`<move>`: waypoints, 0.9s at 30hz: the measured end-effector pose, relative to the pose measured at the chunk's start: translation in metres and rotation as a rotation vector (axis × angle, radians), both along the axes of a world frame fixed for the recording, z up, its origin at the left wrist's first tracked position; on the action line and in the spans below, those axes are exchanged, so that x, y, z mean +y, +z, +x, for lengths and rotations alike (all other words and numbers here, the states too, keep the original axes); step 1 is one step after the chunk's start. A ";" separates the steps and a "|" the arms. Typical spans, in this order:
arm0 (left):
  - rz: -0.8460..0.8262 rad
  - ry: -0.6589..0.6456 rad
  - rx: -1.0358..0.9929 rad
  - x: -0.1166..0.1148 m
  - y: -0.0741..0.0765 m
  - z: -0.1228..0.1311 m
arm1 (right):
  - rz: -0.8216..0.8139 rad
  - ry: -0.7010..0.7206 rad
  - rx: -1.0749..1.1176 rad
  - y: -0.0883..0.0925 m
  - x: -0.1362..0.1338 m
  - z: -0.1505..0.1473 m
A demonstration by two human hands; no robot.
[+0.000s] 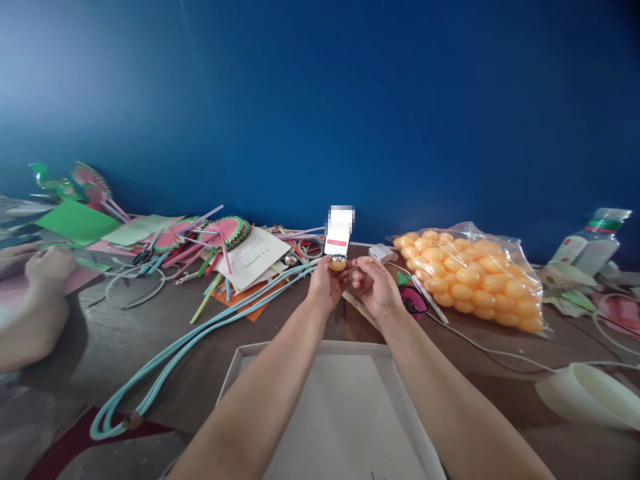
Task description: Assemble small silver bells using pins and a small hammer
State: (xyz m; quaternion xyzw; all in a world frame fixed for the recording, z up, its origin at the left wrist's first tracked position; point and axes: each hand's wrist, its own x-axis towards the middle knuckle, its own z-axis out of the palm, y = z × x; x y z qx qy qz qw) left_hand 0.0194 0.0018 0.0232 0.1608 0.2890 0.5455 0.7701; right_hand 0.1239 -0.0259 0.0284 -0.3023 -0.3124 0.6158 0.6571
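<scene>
My left hand (324, 285) is closed around a small shiny round ball (338, 263), silvery on top and gold-orange below. Close beside it, my right hand (379, 285) has its fingers curled together; whether anything is between them is too small to make out. Just behind the ball a lit phone (338, 241) stands upright, its screen partly blurred out. Under my forearms lies a shallow white box (350, 387). A second shiny ball (290, 259) rests on the table left of my hands.
Pale blue tubing (180, 343), paper fans (225, 233) and papers (257, 257) crowd the left. Another person's hand (47, 270) is at far left. On the right are a bag of orange balls (470, 277), a bottle (593, 240), a white cable (493, 348) and a cup (560, 397).
</scene>
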 end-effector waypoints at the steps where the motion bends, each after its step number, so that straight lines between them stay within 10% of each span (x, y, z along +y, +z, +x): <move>1: 0.001 0.001 -0.002 0.000 0.000 0.000 | 0.005 -0.002 0.001 0.000 0.000 0.000; 27: 0.050 -0.005 -0.012 -0.002 0.001 0.002 | -0.060 0.036 -0.078 0.001 -0.001 -0.003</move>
